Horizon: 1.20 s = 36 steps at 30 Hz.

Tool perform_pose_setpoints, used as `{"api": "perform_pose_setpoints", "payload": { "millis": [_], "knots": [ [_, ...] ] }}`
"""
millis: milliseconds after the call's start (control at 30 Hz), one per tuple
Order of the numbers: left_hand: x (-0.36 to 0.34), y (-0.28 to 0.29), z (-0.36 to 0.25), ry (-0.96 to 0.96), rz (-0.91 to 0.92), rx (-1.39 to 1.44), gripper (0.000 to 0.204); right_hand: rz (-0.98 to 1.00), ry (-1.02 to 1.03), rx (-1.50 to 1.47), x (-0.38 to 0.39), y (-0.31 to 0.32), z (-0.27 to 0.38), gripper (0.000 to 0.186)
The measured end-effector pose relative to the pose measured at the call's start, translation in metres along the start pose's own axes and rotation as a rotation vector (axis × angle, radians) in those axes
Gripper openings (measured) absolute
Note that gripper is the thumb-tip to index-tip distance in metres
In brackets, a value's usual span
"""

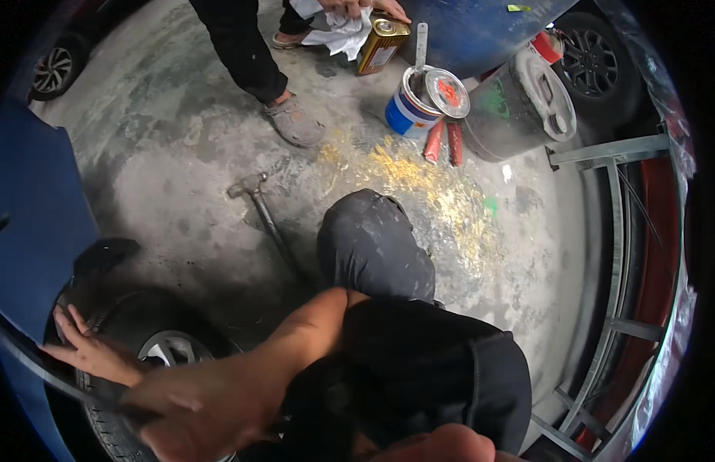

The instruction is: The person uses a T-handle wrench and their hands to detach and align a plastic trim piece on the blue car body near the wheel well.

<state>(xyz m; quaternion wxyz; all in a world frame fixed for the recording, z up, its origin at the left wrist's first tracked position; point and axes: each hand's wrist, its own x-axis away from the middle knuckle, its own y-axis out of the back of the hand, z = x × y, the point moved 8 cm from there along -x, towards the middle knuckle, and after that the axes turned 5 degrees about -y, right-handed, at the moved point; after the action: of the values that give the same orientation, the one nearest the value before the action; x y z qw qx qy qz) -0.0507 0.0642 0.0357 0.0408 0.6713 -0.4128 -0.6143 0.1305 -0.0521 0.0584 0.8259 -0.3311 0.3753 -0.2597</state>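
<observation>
Resting with its fingers spread wide, the left hand [92, 350] looks to touch the low corner of the blue car panel [41, 223], next to the tyre [107, 435]. It grips nothing that I can see. The long dark strip [49, 377] is just below this hand. It runs at a slant: one end is up at the far left, across the panel, and the other end drops down to the right hand [176, 431]. So the long way of the strip points from the far left down toward the right hand. The right hand is big and blurry, in front of the left wrist, at the strip's lower end. I cannot tell if it is closed on the strip or only beside it. Of the two, the right hand is nearer to that end, and the left hand is nearer to the panel's corner. A hammer [269, 219] lies on the floor [161, 181], well apart from both hands.
</observation>
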Motion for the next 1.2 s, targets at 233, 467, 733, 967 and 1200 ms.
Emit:
{"api": "perform_pose_setpoints", "payload": {
  "millis": [233, 467, 733, 967, 1200],
  "knots": [
    [0.003, -0.002, 0.003, 0.04, -0.027, -0.028, 0.047, 0.677, 0.999, -0.426, 0.008, -0.029, -0.04, 0.04],
    [0.007, -0.009, 0.005, 0.066, -0.022, -0.002, 0.041, 0.319, 0.756, 0.055, 0.018, -0.025, 0.01, 0.039],
    [0.007, -0.001, 0.007, 0.028, -0.033, -0.029, 0.042, 0.288, 0.632, 0.144, 0.016, -0.04, 0.009, 0.038],
    [0.009, -0.005, 0.003, 0.104, -0.044, 0.019, 0.039, 0.243, 0.691, 0.207, 0.02, -0.052, 0.034, 0.037],
    [0.001, -0.004, 0.011, 0.151, -0.071, 0.087, 0.041, 0.249, 0.688, 0.173, 0.007, -0.036, 0.013, 0.04]
  ]
}}
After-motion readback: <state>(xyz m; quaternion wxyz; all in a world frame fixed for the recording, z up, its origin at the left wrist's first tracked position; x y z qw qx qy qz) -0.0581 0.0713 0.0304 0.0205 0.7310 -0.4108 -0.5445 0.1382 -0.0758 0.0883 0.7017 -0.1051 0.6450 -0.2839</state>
